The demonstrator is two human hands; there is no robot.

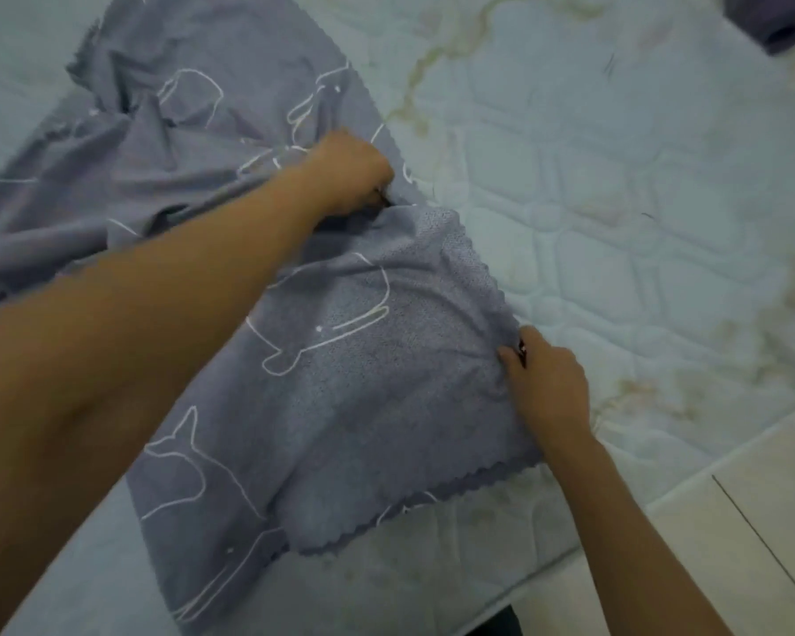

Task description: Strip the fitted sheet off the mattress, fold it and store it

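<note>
Far left: the fitted sheet (340, 406), grey-violet with white outline whale figures, lies loose and creased on top of the bed, off the corners that are in view; its upper part is bunched into folds, its lower part runs toward the near edge of the bed. The left forearm crosses the sheet from the lower left; the left hand (350, 172) sits at a gather of cloth near the sheet's right-hand border, fingers curled under; its grip is clamped on the sheet. Centre: a flap of the sheet is turned over onto itself, its plain textured reverse uppermost, its scalloped hem showing along the right and near sides. Right of the flap: the right hand (547, 383) is at the hem, thumb and fingers pinched together on the cloth; its grip is clamped on the sheet's edge. Further right: the mattress (639, 222) is bare, pale and quilted, with yellowish stains. Lower right: pale tiled floor (753, 521) beside the bed. Top right corner: part of a purple cloth item (781, 29), blurred; its nature cannot be told.
</note>
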